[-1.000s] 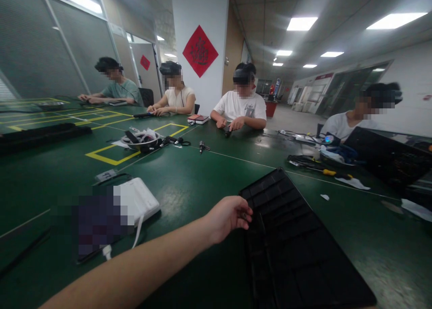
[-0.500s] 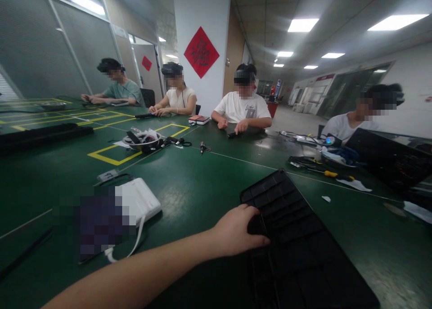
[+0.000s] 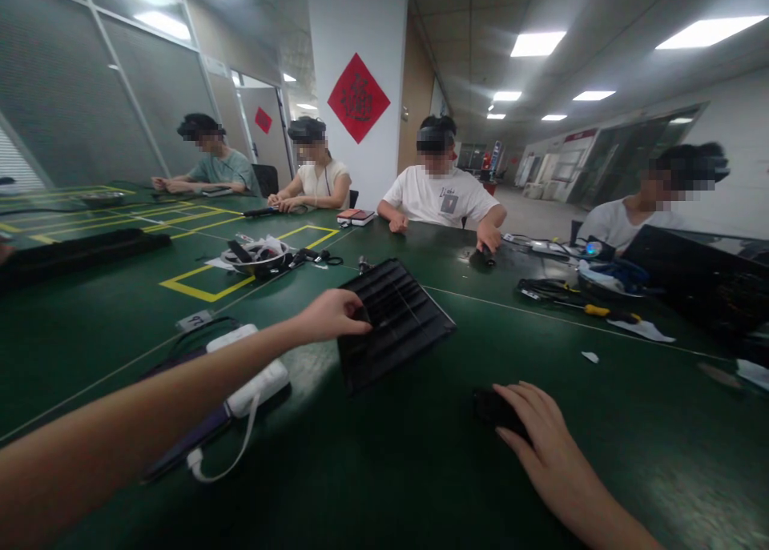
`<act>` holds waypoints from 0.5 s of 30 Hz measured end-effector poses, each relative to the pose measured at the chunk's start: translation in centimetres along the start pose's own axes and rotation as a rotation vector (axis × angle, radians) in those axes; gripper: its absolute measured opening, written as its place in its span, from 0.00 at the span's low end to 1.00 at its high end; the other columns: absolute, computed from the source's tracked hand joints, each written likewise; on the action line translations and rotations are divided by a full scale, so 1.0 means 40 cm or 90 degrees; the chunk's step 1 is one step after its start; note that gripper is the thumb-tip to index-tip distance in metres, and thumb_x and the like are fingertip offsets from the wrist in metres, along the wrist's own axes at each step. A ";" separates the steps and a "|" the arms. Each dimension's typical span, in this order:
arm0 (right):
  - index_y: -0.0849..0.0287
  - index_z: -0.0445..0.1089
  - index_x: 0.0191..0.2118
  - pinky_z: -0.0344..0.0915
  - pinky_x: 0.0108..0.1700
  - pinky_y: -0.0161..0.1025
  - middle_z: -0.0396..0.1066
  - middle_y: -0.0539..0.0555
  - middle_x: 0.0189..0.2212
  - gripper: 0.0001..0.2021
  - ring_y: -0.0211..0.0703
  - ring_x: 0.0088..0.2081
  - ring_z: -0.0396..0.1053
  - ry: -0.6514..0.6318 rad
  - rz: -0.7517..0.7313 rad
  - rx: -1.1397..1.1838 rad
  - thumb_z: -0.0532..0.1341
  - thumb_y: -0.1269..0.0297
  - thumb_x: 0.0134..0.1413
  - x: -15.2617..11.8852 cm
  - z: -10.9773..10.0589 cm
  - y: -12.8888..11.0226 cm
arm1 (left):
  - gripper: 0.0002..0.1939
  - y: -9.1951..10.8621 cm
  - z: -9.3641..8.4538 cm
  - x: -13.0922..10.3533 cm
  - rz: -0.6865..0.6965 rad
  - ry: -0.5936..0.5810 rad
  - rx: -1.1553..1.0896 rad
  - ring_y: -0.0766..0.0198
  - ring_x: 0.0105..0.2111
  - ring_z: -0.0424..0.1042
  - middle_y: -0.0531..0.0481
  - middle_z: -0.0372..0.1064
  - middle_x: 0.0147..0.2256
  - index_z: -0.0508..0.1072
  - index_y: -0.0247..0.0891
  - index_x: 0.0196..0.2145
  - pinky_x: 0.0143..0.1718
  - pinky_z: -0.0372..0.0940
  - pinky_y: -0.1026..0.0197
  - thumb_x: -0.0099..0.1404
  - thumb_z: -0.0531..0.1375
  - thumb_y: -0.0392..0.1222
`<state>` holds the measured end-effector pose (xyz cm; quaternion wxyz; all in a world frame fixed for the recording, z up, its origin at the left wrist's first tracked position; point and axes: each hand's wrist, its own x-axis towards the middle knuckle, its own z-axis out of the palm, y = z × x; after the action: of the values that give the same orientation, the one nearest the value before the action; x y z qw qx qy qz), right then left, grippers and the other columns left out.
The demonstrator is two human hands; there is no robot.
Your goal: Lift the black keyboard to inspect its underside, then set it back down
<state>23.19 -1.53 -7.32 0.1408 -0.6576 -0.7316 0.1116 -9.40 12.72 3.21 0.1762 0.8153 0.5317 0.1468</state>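
In the head view, the person's left hand point(image 3: 329, 316) reaches far forward over the dark green table point(image 3: 384, 470), its fingers closed on the near left edge of a black ribbed plastic tray point(image 3: 393, 320). The tray is tilted, its far end higher than the gripped end, and its long axis runs from the near left toward the far right, away from the person. It sits well ahead of the body and left of centre, so the left hand is the one on it, while the right is well apart from it.

The right hand point(image 3: 541, 442) lies low and close to the person, palm down, fingers spread over a small black object point(image 3: 493, 408) that rests on the table; the fingertips cover part of it, and whether they press or merely rest on it cannot be told. That object is nearer the person than the tray and to its right.

Under the left forearm lies a white rectangular device with a white cable point(image 3: 252, 378). Farther off are a round bowl of small parts point(image 3: 255, 254) inside a yellow taped rectangle, and a yellow-handled screwdriver point(image 3: 592, 311) to the right. Four other people sit along the table's far side, their hands at their own work.
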 end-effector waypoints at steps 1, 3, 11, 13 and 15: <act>0.52 0.49 0.56 0.49 0.58 0.51 0.46 0.49 0.56 0.23 0.46 0.59 0.37 0.016 0.019 -0.018 0.45 0.55 0.53 0.000 0.001 0.003 | 0.21 -0.045 -0.034 0.018 -0.032 0.017 0.042 0.65 0.24 0.63 0.52 0.63 0.23 0.70 0.32 0.30 0.23 0.54 0.66 0.45 0.59 0.53; 0.50 0.47 0.56 0.49 0.57 0.54 0.42 0.48 0.57 0.25 0.47 0.59 0.34 0.066 0.027 -0.057 0.46 0.53 0.52 0.001 0.003 0.009 | 0.21 -0.130 -0.092 0.050 -0.106 0.043 0.116 0.63 0.25 0.64 0.51 0.65 0.24 0.70 0.32 0.29 0.24 0.55 0.66 0.43 0.59 0.54; 0.49 0.45 0.56 0.50 0.55 0.57 0.42 0.50 0.57 0.26 0.50 0.59 0.34 0.172 0.002 -0.083 0.46 0.49 0.52 0.000 0.020 0.026 | 0.11 -0.301 -0.141 0.105 -0.234 0.043 0.169 0.60 0.27 0.64 0.52 0.64 0.19 0.70 0.34 0.18 0.28 0.56 0.65 0.37 0.62 0.45; 0.48 0.45 0.55 0.49 0.56 0.57 0.42 0.49 0.57 0.26 0.49 0.59 0.35 0.165 0.010 -0.065 0.45 0.48 0.52 0.001 0.025 0.033 | 0.10 -0.315 -0.134 0.117 -0.244 0.034 0.149 0.60 0.27 0.64 0.53 0.62 0.16 0.69 0.35 0.16 0.29 0.57 0.65 0.35 0.63 0.43; 0.48 0.45 0.55 0.49 0.56 0.56 0.42 0.48 0.57 0.26 0.48 0.59 0.36 0.148 0.020 -0.043 0.45 0.47 0.51 0.002 0.027 0.039 | 0.09 -0.328 -0.129 0.131 -0.241 0.025 0.117 0.60 0.26 0.64 0.54 0.60 0.14 0.67 0.35 0.13 0.30 0.58 0.65 0.34 0.63 0.42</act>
<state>24.24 -1.24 -8.85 0.2006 -0.6821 -0.7031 0.0123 -20.25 23.11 2.26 0.1152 0.7106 0.6897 0.0778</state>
